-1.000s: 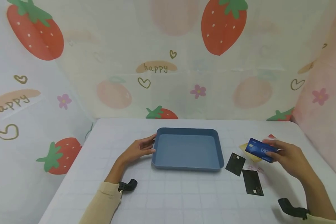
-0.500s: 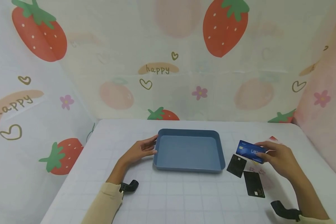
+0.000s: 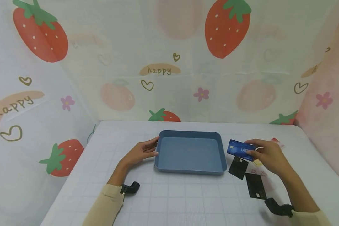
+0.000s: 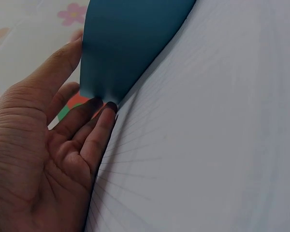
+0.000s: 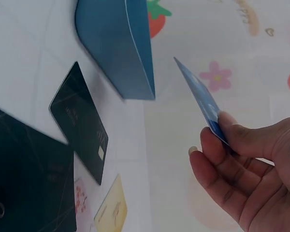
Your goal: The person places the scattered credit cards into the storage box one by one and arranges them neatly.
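A blue-grey rectangular tray (image 3: 190,153) lies mid-table. My left hand (image 3: 142,153) touches its left side with fairly straight fingers; in the left wrist view the fingers of this hand (image 4: 53,130) rest at the tray's wall (image 4: 125,43). Between thumb and fingers my right hand (image 3: 266,153) pinches a blue card (image 3: 237,149) marked VIP, held up just right of the tray. The right wrist view shows the blue card (image 5: 200,96) nearly edge-on in the hand (image 5: 256,169), apart from the tray (image 5: 116,48).
Two black cards (image 3: 238,167) (image 3: 255,185) lie right of the tray, below the blue card. A yellow card (image 3: 258,162) and a red-and-white card (image 3: 275,141) are partly hidden by the right hand. Patterned cloth (image 3: 164,37) hangs behind the table.
My right hand has carried the blue card leftward, from above the yellow card to near the tray's right edge. My left hand has kept its place at the tray.
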Action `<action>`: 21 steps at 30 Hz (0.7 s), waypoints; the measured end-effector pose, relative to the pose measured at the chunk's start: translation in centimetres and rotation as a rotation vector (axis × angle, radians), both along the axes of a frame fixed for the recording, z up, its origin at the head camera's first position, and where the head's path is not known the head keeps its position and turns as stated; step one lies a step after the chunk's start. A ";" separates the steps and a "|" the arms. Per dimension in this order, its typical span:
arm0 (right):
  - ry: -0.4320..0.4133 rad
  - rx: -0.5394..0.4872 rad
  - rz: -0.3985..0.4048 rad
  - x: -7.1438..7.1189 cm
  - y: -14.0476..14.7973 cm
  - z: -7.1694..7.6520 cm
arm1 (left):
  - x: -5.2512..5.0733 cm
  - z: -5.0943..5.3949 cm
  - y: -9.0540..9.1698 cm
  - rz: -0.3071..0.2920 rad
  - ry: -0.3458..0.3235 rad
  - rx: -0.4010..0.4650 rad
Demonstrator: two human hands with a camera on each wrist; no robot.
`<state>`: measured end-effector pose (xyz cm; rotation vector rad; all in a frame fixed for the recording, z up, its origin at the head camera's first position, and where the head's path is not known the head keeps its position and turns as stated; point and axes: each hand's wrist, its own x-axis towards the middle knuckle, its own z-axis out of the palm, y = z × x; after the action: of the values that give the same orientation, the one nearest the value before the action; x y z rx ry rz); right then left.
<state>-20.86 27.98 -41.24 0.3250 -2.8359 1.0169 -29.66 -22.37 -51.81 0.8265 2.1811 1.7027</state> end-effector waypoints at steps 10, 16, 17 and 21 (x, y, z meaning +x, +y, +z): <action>-0.005 0.000 0.035 -1.3 -2.2 0.8 | 0.0 0.1 -0.1 0.004 -0.005 0.006; -0.006 -0.027 0.079 -2.1 -3.2 0.8 | 0.0 0.0 -0.1 0.005 -0.003 0.001; -0.011 -0.031 0.082 -2.2 -3.5 0.8 | -0.1 -0.1 -0.1 0.004 -0.001 0.000; -0.023 -0.032 0.090 -2.7 -4.4 1.0 | -0.1 -0.2 0.0 -0.001 0.016 0.000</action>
<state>-23.52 23.54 -40.23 0.4445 -2.8454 1.0889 -29.79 -22.40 -52.02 0.8433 2.1912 1.7011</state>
